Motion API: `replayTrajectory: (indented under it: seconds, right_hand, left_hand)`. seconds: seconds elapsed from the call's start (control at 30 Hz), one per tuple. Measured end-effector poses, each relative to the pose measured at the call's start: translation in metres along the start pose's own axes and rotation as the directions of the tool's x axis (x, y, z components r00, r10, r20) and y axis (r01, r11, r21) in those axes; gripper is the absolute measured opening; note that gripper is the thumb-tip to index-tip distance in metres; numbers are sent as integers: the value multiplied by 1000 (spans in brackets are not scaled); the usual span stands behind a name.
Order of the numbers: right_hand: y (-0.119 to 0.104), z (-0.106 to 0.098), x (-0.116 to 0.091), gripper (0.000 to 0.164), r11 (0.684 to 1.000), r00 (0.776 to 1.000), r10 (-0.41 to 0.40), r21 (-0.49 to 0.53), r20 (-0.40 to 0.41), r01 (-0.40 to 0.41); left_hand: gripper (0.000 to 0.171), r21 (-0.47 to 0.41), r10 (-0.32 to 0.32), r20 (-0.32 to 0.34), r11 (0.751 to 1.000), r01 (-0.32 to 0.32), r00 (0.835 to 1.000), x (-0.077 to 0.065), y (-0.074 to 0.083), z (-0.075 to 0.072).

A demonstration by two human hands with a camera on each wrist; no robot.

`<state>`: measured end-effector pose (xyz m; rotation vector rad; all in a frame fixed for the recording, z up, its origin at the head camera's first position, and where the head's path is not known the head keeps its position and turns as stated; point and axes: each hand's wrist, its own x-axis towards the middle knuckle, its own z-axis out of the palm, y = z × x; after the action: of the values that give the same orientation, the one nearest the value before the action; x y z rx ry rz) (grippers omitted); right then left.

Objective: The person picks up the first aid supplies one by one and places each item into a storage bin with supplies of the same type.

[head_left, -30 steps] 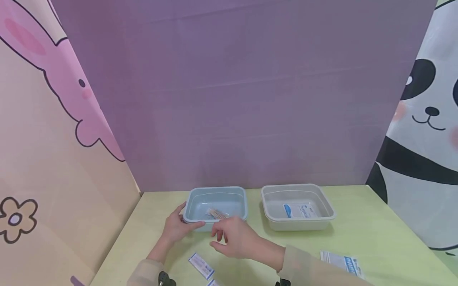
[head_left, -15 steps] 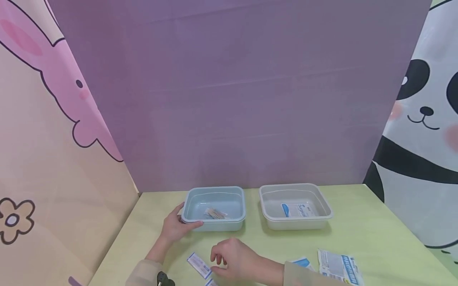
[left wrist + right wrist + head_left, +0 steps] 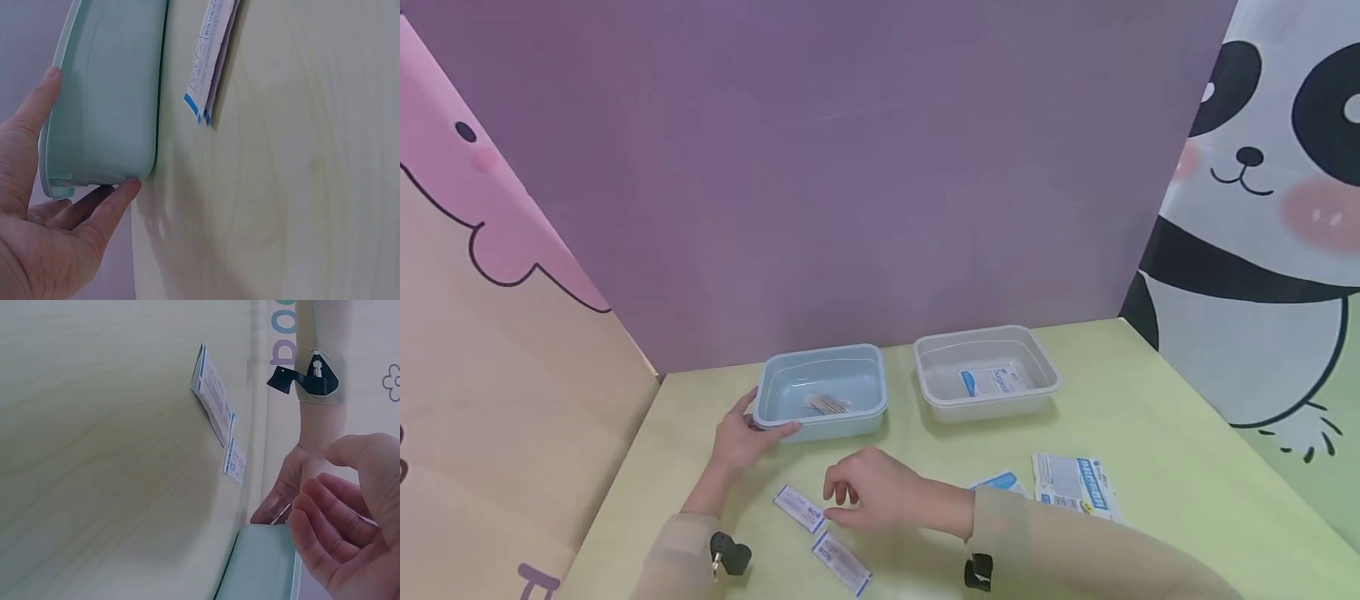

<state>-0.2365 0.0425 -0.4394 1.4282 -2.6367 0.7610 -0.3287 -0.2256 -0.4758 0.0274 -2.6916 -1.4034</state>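
Observation:
A light blue plastic basin stands at the back left of the table, a clear packet of cotton swabs lying in it. My left hand grips the basin's front left corner; in the left wrist view the thumb lies on the rim and the fingers rest against the side. My right hand hovers before the basin, fingers loosely curled and holding nothing. Just left of its fingertips lies a slim white packet with purple-blue edges. A similar packet lies nearer the front.
To the right of the blue basin stands a pale grey basin, with a white and blue packet marked "Surgical" inside. Another white and blue packet lies at the table's right. Beside it, a blue-cornered packet is partly hidden behind my right sleeve.
My right hand has drawn back from the blue basin's front rim toward the slim packets. The head view has tilted down and turned right. My left hand keeps its hold on the basin.

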Motion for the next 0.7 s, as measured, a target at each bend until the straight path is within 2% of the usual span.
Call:
replayTrajectory:
  seconds: [0.13, 0.4, 0.6, 0.7]
  right_hand:
    - [0, 3, -1, 13, 1000, 999, -10, -8, 40, 11]
    - [-2, 17, -4, 17, 998, 994, 18, -64, 105, -12]
    - [-2, 26, -7, 27, 988, 987, -9, -154, 163, 34]
    - [-5, 27, -9, 32, 986, 979, -11, -162, 204, 45]
  left_hand:
    - [112, -12, -11, 25, 1000, 11, 1000, 0, 0, -5]
    - [109, -13, 7, 4, 1000, -6, 1000, 0, 3, -6]
    - [110, -16, -6, 4, 1000, 6, 1000, 2, 1, -6]
    - [110, -17, -12, 1, 1000, 12, 1000, 2, 0, -6]
